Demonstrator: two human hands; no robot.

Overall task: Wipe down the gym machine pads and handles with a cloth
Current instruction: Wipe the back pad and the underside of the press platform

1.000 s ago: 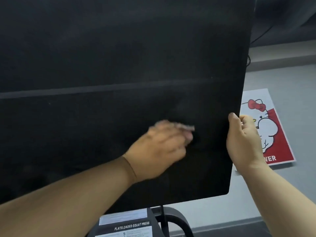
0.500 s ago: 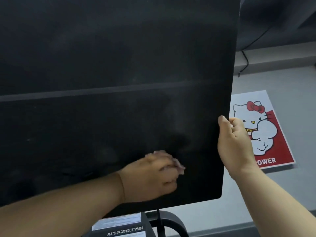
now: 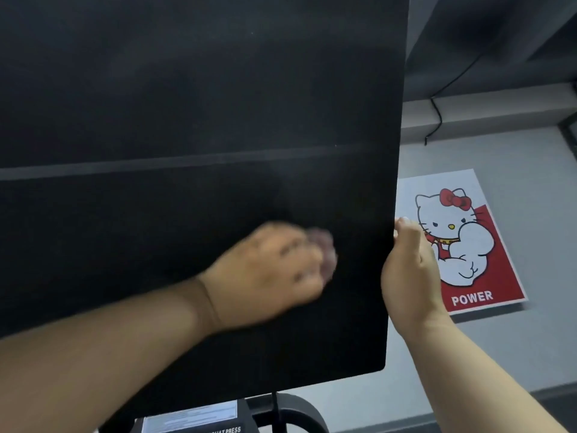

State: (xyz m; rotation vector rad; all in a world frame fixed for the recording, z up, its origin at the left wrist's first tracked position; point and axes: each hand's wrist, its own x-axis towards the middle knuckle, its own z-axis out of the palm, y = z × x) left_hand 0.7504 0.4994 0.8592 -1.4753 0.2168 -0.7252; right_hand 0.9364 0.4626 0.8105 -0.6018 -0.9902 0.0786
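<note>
A large black pad (image 3: 187, 104) of the gym machine fills most of the view, with a pale horizontal seam across its middle. My left hand (image 3: 268, 273) is blurred by motion and holds a small pinkish-grey cloth (image 3: 326, 251) bunched under its fingers against the pad's lower right area. My right hand (image 3: 409, 270) grips the pad's right edge, with its fingers curled round behind it.
A cartoon cat poster (image 3: 462, 242) with the word POWER hangs on the grey wall to the right. A black cable (image 3: 435, 120) dangles above it. Below the pad sit a label (image 3: 190, 420) reading SQUAT PRESS and a black curved frame tube (image 3: 299, 407).
My left hand with the cloth dropped toward the pad's bottom edge, then came back up and to the right. My right hand stayed on the pad's edge. The view shifted a little.
</note>
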